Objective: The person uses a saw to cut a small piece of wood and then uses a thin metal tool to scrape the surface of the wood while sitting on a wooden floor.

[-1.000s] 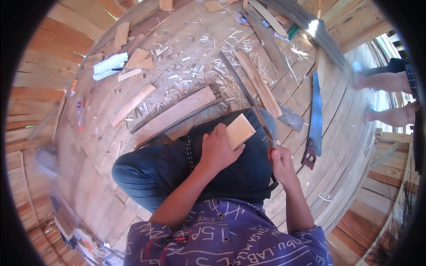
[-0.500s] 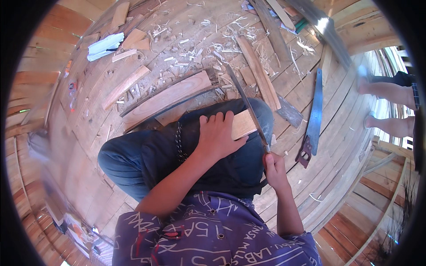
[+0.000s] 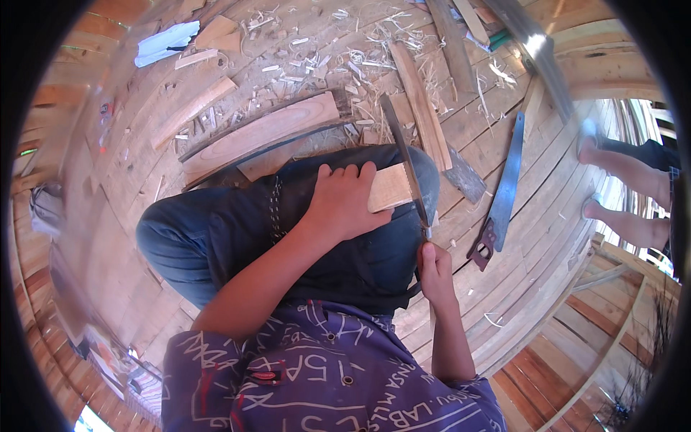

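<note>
My left hand [image 3: 342,200] is closed around a pale wooden block [image 3: 390,189], steadying it on my thigh near the right knee. The block's far end sticks out past my fingers and has a jagged edge. Against that end lies a long, narrow dark metal blade [image 3: 400,135], pointing away from me. My right hand [image 3: 435,270] grips its near end, thumb on top; the handle is mostly hidden in the fist. Whether the blade is a knife or a file, I cannot make out.
A blue-bladed handsaw [image 3: 507,187] lies right of my knee. Planks [image 3: 266,137], offcuts and curled shavings [image 3: 360,65] cover the floor ahead. A white cloth or paper [image 3: 167,43] is at the far left. Another person's legs [image 3: 633,173] stand at the right.
The blade now points more directly away from me, its tip swung to the right relative to the block. My left hand keeps its hold. The whole view has shifted slightly.
</note>
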`<action>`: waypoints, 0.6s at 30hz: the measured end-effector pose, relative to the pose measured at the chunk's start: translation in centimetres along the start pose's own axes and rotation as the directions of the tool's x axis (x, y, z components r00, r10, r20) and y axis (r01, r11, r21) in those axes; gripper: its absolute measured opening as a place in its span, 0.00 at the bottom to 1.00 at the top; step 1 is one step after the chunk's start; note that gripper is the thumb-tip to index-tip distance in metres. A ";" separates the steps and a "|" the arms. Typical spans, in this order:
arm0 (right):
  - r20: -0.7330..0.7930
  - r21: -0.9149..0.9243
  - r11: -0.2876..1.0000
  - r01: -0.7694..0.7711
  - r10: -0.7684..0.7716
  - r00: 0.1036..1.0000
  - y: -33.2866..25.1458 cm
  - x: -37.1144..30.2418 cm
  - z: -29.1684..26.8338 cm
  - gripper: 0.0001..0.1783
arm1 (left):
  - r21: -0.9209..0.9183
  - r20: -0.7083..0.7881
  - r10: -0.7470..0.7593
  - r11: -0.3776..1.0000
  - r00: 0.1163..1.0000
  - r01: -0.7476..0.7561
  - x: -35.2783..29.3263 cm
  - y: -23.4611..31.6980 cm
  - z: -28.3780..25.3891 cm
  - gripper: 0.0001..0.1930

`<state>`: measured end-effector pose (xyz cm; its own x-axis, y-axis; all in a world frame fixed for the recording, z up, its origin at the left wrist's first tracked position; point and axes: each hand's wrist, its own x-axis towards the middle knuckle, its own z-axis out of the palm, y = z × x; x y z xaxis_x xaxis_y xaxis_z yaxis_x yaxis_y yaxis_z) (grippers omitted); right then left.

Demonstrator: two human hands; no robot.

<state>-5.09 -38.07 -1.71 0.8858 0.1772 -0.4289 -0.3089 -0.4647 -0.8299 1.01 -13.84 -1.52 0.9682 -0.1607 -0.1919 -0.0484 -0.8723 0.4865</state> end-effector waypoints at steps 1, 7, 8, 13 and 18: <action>-0.017 -0.020 1.000 0.007 -0.007 1.000 -0.4 0.2 0.3 0.29 | -0.006 0.004 0.000 1.000 1.000 0.000 0.0 0.1 0.0 0.32; -0.049 -0.113 0.993 -0.035 0.030 0.998 -2.4 -0.4 0.3 0.28 | 0.030 0.020 -0.030 0.999 0.999 0.030 0.1 0.4 0.0 0.32; -0.054 -0.116 0.992 -0.052 0.046 0.997 -2.5 -0.6 0.3 0.27 | 0.027 0.019 -0.024 0.999 1.000 0.023 0.0 0.4 0.0 0.32; -0.055 -0.170 0.984 -0.055 0.047 0.997 -3.6 -0.8 0.4 0.27 | -0.015 0.016 0.009 1.000 1.000 -0.009 0.1 -0.1 0.4 0.32; -0.046 -0.220 0.971 -0.093 0.085 0.995 -5.3 0.0 0.8 0.28 | 0.007 -0.029 0.002 1.000 1.000 -0.002 0.0 -0.1 0.8 0.31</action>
<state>-3.68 -34.93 2.43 0.8715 0.0969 -0.4808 -0.3059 -0.6589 -0.6872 0.82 -14.14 -2.25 0.9747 -0.1494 -0.1662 -0.0522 -0.8753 0.4808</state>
